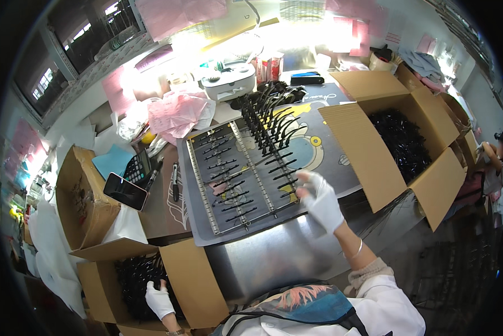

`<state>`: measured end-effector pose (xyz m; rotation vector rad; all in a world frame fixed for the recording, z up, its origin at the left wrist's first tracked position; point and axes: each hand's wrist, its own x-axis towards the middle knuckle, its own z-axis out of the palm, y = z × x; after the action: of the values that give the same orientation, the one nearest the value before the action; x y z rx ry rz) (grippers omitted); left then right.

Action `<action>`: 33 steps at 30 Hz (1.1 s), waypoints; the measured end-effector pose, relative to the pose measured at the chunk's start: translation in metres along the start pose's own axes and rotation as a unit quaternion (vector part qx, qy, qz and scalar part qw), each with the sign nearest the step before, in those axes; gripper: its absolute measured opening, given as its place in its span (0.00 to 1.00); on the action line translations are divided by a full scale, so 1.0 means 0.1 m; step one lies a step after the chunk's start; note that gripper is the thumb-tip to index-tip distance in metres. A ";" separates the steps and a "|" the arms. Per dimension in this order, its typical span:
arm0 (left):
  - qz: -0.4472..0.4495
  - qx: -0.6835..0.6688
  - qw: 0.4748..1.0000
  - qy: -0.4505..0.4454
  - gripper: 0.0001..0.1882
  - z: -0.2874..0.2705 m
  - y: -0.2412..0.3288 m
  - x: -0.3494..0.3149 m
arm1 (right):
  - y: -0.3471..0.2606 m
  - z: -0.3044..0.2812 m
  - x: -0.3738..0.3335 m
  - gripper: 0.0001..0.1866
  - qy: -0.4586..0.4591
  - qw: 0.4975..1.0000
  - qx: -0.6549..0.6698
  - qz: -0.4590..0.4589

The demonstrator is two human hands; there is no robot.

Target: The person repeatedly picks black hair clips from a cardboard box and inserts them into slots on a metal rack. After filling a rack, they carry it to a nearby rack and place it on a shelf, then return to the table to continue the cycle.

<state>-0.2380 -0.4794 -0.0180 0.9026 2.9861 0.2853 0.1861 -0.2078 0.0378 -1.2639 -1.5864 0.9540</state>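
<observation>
Item: right hand point(320, 201), white-gloved; thumb and forefinger parted, no piece visible between them; contact with the nearest piece cannot be told.

Item: left hand point(160, 299), white-gloved; fingers bent, tips among loose black pieces point(137, 283) in the lower carton point(190, 280); whether they grip one cannot be told.

Item: metal rack point(253, 168), lying on a grey printed mat point(341, 179), just left of the right fingertips and well beyond the left fingers. Two long pale rails, with crosswise black pieces in two columns: left column point(226, 173), farther from the right fingers; right column point(285, 168), its near end just beside them.

Item: curved black pieces point(271, 120), clustered beyond the right fingers at the rack's far end.

Item: right carton point(363, 168), open, to the right of the right fingers; dark glossy pieces point(400, 143) heaped inside.

Status, by judgement: done, both columns set with pieces along most of their length; left, a large loose stock under the left fingers. This rack looks well advanced, the whole lot far from finished.
</observation>
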 end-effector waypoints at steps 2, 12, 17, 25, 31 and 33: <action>0.076 0.230 0.969 -0.049 0.43 -0.17 -0.03 -0.02 | 0.24 0.04 0.32 0.29 0.084 0.981 -0.172 -0.034; 0.419 -0.434 0.792 -0.091 0.61 0.18 3.76 0.12 | 0.20 0.63 1.86 0.50 0.161 0.986 0.040 -0.026; 0.316 -0.705 0.629 -0.083 0.46 0.60 5.29 0.66 | 0.27 0.91 2.55 0.46 0.212 0.963 0.122 -0.114; 0.329 -0.657 0.672 0.092 0.19 0.81 5.45 0.75 | 0.50 0.99 2.88 0.14 0.321 0.947 0.007 0.032; 0.309 -0.690 0.654 0.031 0.16 0.73 5.41 0.71 | 1.27 0.77 3.11 0.10 0.217 0.761 0.567 0.231; 0.309 -0.693 0.650 0.036 0.16 0.72 5.41 0.70 | 1.48 0.74 3.11 0.10 0.166 0.731 0.601 0.277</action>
<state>0.0046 0.0137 0.0099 1.3726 1.3522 2.1127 0.1301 0.1221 -0.0728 -0.8037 -0.0527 1.6066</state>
